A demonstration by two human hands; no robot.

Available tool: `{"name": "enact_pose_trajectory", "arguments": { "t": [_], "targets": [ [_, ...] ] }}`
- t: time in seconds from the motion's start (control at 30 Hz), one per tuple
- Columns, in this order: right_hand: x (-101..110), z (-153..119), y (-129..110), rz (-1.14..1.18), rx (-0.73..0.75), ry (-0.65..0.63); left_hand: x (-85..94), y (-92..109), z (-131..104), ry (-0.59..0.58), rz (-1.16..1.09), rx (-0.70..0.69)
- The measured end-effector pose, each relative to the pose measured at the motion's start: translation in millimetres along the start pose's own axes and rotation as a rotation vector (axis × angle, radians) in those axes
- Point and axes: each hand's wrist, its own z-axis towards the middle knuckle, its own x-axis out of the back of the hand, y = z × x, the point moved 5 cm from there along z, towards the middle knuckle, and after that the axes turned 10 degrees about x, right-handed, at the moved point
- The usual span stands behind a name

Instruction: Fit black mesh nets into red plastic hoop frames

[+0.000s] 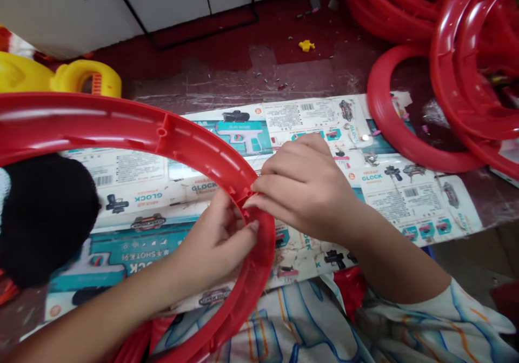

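Note:
A large red plastic ring [194, 138], its ribbed hollow side facing up, reaches from the left edge to the lower middle of the head view. My left hand [223, 233] grips its inner edge, thumb on the channel and fingers curled beneath. My right hand [295, 184] is closed, its fingertips pinched at a small post inside the channel, just above my left thumb. Whatever those fingertips hold is too small or hidden to make out. Printed cardboard sheets [141, 168] lie under the ring and both hands.
More red rings [381, 98] pile up at the right. A yellow plastic part [91, 73] and a black rounded object [48, 217] are at the left. A small yellow piece [306, 45] and tiny metal bits lie on the dark red table [190, 79]. White panels stand behind.

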Motion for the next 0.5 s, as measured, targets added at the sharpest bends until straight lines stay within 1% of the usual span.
{"name": "enact_pose_trajectory", "arguments": {
  "t": [0.03,0.1,0.13,0.17,0.27,0.33,0.43,0.5],
  "targets": [
    [-0.2,0.0,-1.0,-0.016,0.016,0.002,4.1,-1.1,0.3,0.014,0.074,0.004],
    [-0.7,0.4,-4.1,-0.041,0.054,0.004,11.8,-3.0,-0.5,0.005,0.219,0.026],
    [-0.8,0.6,-5.9,-0.046,0.071,0.004,14.4,-3.7,-1.6,-0.026,0.270,0.042],
    [-0.8,0.9,-7.7,-0.046,0.086,0.005,15.4,-4.0,-3.2,-0.082,0.302,0.058],
    [1.4,1.2,-11.8,-0.038,0.122,0.023,13.3,-4.0,-9.3,-0.260,0.341,0.099],
    [4.8,1.0,-13.1,-0.050,0.148,0.047,10.9,-3.1,-12.4,-0.329,0.352,0.100],
    [9.3,0.5,-13.1,-0.043,0.164,0.072,7.4,-3.7,-15.1,-0.380,0.362,0.097],
    [10.3,0.7,-13.0,0.000,0.152,0.087,6.0,-6.2,-15.6,-0.369,0.350,0.127]
  ]
}}
